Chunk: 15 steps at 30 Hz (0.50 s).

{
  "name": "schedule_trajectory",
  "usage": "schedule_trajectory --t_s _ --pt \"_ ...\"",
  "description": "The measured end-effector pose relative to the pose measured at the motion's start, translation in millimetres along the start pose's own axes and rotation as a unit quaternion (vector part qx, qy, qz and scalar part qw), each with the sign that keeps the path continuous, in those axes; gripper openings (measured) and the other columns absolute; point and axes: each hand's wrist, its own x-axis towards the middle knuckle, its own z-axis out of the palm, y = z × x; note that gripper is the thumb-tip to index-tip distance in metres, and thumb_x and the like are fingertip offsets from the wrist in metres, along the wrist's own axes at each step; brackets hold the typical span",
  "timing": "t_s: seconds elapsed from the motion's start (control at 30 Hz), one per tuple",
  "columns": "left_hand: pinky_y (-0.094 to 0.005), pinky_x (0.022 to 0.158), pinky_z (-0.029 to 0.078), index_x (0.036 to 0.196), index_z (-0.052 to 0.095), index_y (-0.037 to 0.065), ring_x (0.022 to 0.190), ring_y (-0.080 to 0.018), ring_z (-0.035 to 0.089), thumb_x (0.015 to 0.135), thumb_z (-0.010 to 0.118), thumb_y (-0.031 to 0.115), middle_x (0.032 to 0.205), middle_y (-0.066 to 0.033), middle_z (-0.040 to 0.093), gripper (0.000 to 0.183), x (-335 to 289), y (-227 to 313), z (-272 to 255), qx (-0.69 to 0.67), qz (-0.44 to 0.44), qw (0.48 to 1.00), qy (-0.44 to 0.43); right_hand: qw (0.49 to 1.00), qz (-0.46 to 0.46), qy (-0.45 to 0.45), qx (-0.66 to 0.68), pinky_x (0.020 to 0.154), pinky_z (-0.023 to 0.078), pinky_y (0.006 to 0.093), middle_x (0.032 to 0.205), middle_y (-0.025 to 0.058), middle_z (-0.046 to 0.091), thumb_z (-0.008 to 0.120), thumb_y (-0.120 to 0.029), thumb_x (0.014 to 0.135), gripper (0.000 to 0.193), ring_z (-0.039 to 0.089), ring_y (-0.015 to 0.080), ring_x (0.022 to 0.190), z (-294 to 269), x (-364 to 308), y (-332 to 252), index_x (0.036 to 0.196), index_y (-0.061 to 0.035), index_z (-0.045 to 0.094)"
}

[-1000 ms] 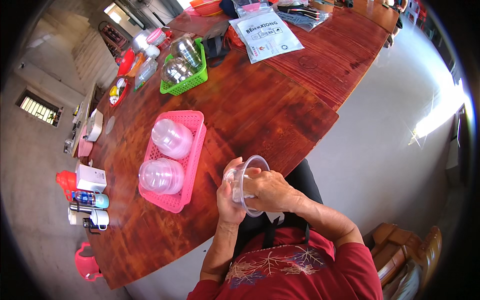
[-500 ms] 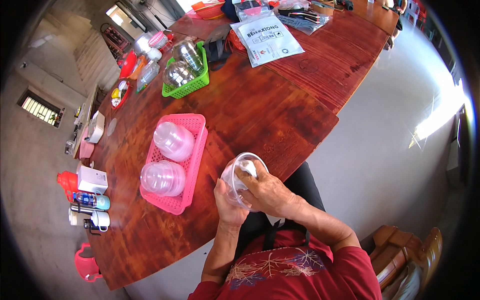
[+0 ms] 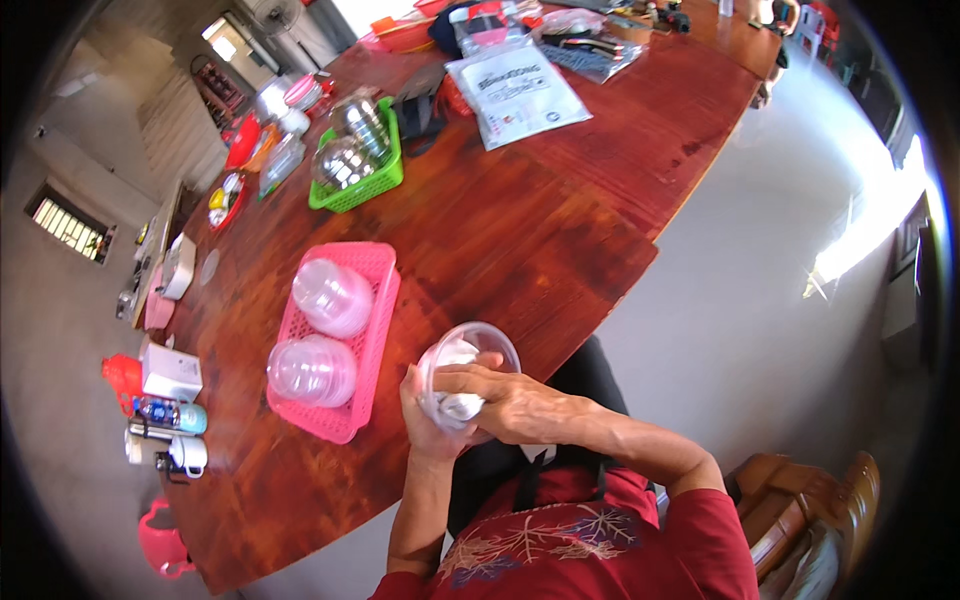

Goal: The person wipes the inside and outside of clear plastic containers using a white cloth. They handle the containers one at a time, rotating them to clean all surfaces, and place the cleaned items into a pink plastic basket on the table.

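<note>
Gripping a clear plastic bowl (image 3: 468, 372) from below over the table edge (image 3: 560, 330), the left hand (image 3: 425, 420) curls around it; the right hand (image 3: 500, 400) presses a white cloth (image 3: 455, 400) inside. Beyond, a pink basket (image 3: 375, 330) holds upturned clear bowls (image 3: 330, 297); farther, a green basket (image 3: 370, 185) holds steel bowls (image 3: 345, 160).

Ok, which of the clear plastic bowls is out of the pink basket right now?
The clear bowl held in both hands with white cloth inside, at the table edge. The other stacks sit upside down in the pink basket.

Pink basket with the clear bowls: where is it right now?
In the head view, the pink basket lies on the wooden table, to the left of the hands, below the green basket.
</note>
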Motion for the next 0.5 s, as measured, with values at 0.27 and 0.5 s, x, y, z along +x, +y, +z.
schedule_trajectory --t_s 0.27,0.5 --pt "-0.0444 0.092 0.046 0.127 0.047 0.002 0.110 -0.0298 0.055 0.088 0.041 0.053 0.121 -0.0152 0.055 0.065 0 -5 7 0.057 -0.027 0.994 0.094 0.972 0.038 -0.026 -0.231 0.087 0.052 0.0347 0.117 0.0138 0.051 0.069 -0.019 0.063 0.026 0.052 0.0302 0.110 5 -9 7 0.084 -0.0044 0.069" --pt "-0.0408 0.087 0.050 0.130 0.042 0.002 0.101 -0.0300 0.061 0.088 0.050 0.045 0.112 -0.0213 0.060 0.060 2 -12 6 0.174 0.052 0.983 0.022 0.931 0.258 -0.161 0.203 0.077 0.049 0.0428 0.098 0.0203 0.057 0.060 -0.008 0.077 0.033 0.059 0.0343 0.088 -27 -1 -7 0.109 -0.0013 0.058"
